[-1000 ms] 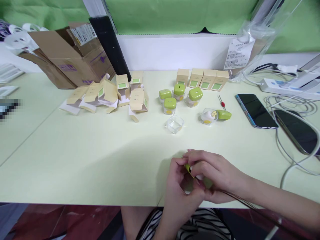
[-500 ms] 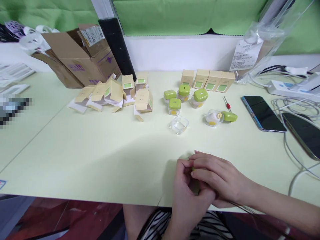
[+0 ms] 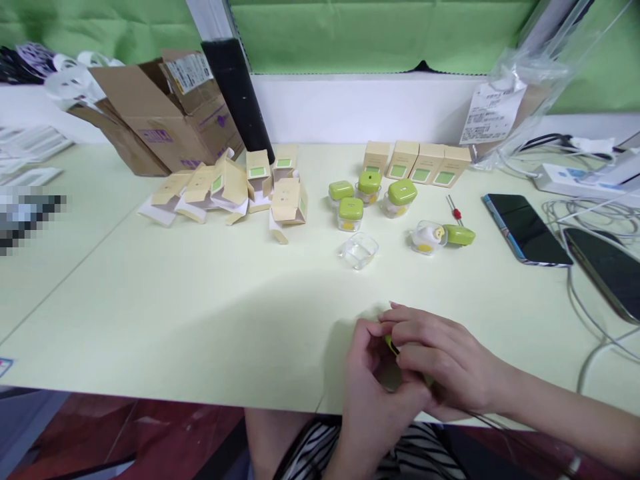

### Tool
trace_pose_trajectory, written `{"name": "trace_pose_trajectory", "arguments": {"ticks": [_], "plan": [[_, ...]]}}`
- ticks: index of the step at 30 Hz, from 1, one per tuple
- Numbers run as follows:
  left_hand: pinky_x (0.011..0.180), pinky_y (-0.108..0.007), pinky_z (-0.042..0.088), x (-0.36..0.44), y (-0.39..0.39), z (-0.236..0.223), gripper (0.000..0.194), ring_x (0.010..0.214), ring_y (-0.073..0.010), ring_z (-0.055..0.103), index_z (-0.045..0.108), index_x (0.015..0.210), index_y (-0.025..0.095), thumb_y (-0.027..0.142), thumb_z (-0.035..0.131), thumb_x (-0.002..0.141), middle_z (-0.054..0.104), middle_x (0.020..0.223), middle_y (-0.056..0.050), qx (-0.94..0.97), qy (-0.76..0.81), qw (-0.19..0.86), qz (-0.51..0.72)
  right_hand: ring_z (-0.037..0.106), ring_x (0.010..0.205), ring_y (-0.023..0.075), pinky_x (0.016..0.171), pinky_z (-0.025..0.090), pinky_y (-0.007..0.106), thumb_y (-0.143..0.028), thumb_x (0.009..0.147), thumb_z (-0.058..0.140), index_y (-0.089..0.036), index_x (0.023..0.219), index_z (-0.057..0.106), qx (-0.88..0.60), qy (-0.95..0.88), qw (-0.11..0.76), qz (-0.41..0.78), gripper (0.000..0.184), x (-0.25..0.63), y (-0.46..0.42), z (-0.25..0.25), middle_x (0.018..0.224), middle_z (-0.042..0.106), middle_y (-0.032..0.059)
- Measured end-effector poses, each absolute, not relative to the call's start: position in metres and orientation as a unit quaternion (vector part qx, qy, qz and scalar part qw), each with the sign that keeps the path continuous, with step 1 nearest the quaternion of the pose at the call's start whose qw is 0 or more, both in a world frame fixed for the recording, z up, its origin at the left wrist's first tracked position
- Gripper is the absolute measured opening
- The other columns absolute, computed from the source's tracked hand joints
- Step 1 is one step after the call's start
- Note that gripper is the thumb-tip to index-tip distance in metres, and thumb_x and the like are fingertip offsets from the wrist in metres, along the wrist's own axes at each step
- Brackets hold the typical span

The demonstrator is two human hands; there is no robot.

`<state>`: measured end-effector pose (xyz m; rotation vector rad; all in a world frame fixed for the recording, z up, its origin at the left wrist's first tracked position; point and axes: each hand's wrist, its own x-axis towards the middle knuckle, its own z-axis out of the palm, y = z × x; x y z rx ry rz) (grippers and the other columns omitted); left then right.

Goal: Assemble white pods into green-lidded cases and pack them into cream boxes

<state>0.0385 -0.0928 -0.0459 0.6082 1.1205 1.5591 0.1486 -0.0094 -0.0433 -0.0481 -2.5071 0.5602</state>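
Near the front edge of the table, my left hand [image 3: 377, 387] and my right hand [image 3: 445, 353] are closed together around a small green piece [image 3: 390, 343]. Only a green edge with a dark part shows between the fingers; its colour matches the lids nearby. Thin dark cords [image 3: 493, 423] run out below my right wrist. Beyond my hands stands an open clear plastic cup [image 3: 359, 251]. To its right, another clear cup [image 3: 428, 238] holds something white and yellow, with a green lid [image 3: 459, 235] leaning beside it. Several lidded cups [image 3: 350, 213] stand farther back.
Several upright small cartons [image 3: 429, 163] line the back. Opened cartons [image 3: 227, 187] lie left of centre, before a large cardboard box [image 3: 175, 133]. A red bead-like piece on a stick [image 3: 457, 213], two phones [image 3: 527, 228] and white cables [image 3: 585, 333] are at right.
The fingers of my right hand have shifted slightly right, so more of the green piece and its dark part shows. The things on the table have stayed in place.
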Motion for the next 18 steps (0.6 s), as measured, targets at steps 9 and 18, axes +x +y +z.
{"name": "trace_pose_trajectory", "arguments": {"ticks": [9, 18], "plan": [[0.074, -0.025, 0.046, 0.025, -0.099, -0.056, 0.038, 0.086, -0.0144, 0.053, 0.049, 0.105, 0.024, 0.026, 0.069, 0.073, 0.055, 0.099, -0.002, 0.249, 0.441, 0.518, 0.689, 0.048, 0.116, 0.0291, 0.094, 0.046, 0.046, -0.012, 0.069, 0.056, -0.019, 0.130, 0.033, -0.115, -0.894, 0.255, 0.350, 0.066, 0.147, 0.008, -0.022, 0.120, 0.050, 0.0144], [0.077, -0.026, 0.045, 0.030, -0.105, -0.057, 0.037, 0.085, -0.0149, 0.050, 0.043, 0.111, 0.025, 0.016, 0.060, 0.079, 0.050, 0.097, -0.001, 0.303, 0.454, 0.502, 0.672, 0.060, 0.092, 0.0204, 0.079, 0.052, 0.032, -0.011, 0.072, 0.064, -0.022, 0.115, 0.051, -0.132, -0.898, 0.196, 0.372, 0.046, 0.151, 0.013, -0.014, 0.101, 0.061, 0.0065]]}}
